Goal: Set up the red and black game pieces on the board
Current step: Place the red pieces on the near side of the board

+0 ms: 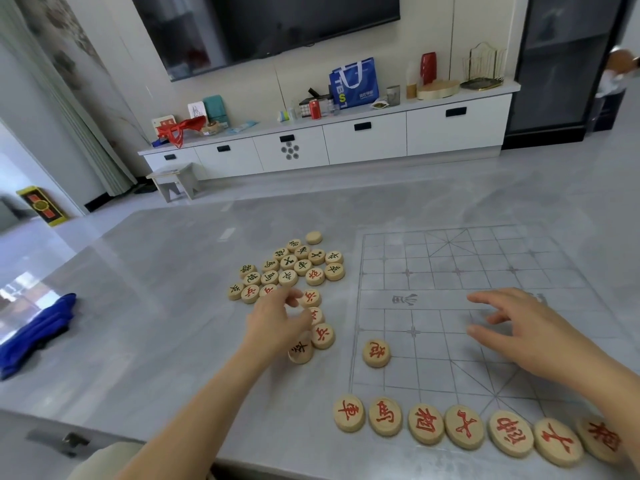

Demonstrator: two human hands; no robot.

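Left hand (277, 318) curled over loose pile of round pale wooden discs (289, 271) beside clear grid board (450, 265), grip unclear | right hand (530, 327) spread, empty, above board | risk: fingers (293, 296) scatter neighbouring discs.

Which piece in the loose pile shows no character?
The blank piece at the far end of the pile; every other visible face carries a red or black character.
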